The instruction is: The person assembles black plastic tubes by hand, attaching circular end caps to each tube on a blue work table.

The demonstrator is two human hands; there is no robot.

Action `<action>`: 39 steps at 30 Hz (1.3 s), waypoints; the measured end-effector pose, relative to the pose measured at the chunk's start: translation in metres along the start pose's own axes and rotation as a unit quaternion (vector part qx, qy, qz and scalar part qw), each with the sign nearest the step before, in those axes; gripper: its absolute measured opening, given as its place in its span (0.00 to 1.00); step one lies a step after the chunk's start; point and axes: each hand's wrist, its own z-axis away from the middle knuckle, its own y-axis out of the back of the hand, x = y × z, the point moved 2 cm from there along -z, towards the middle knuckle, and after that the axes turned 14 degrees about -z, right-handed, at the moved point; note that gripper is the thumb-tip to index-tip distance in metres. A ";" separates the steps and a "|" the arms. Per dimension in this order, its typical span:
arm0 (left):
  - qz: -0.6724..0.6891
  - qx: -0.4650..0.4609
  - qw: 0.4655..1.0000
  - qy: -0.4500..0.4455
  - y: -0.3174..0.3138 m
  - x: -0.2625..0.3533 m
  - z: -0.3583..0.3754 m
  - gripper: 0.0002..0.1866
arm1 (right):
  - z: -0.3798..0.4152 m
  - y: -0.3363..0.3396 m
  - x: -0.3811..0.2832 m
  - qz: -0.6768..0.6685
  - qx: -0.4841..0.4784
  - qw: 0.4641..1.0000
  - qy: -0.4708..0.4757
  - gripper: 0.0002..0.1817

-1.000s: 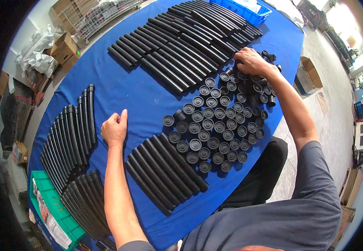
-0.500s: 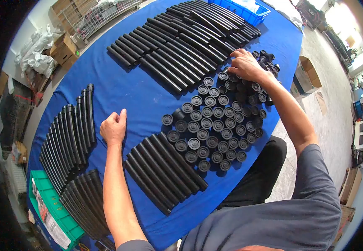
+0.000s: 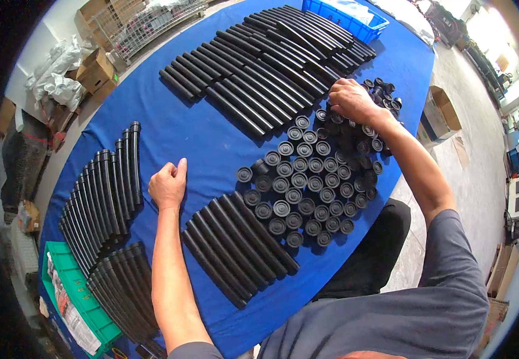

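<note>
My right hand [image 3: 350,99] reaches over the upper part of a spread of round black caps [image 3: 315,165], close to the ends of the long black tubes [image 3: 253,84]. Its fingers curl downward, and whatever they touch is hidden beneath them. On the blue cloth, my left hand [image 3: 168,184] rests with its fingers curled in and the thumb pointing up; I cannot make out anything in it. Below and right of it lies a row of black tubes [image 3: 235,248]. Further black tubes with collared ends [image 3: 101,191] are lined up to its left.
A green crate [image 3: 86,299] stands at the lower left of the blue-covered table [image 3: 170,140]. At the far end is a blue basket [image 3: 349,23]. Cardboard boxes [image 3: 442,113] sit on the floor beyond the right edge, and a wire cage [image 3: 146,27] is at the upper left.
The whole view has shifted slightly. My right hand still hovers around the upper caps, its fingers now curled more downward. My left hand keeps the same pose.
</note>
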 end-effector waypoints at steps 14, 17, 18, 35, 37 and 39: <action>0.001 -0.004 1.000 0.003 -0.003 0.000 0.000 0.28 | -0.015 0.019 0.022 -0.096 0.154 0.981 -0.062 0.07; -0.008 -0.002 1.000 -0.001 -0.004 -0.003 0.000 0.28 | -0.024 0.016 0.028 -0.103 0.140 0.981 -0.089 0.08; -0.009 0.002 1.000 -0.002 -0.003 -0.002 0.001 0.28 | -0.028 0.014 0.032 -0.102 0.138 0.980 -0.095 0.08; 0.011 -0.004 1.000 0.009 0.001 0.002 0.000 0.27 | -0.123 -0.002 0.082 0.055 0.103 0.969 -0.217 0.10; 0.015 -0.004 1.000 0.010 0.003 0.004 -0.001 0.27 | -0.126 0.000 0.083 0.025 0.105 0.967 -0.231 0.10; 0.021 0.001 1.000 0.006 0.003 0.004 0.000 0.28 | -0.126 -0.004 0.096 0.010 0.125 0.965 -0.232 0.10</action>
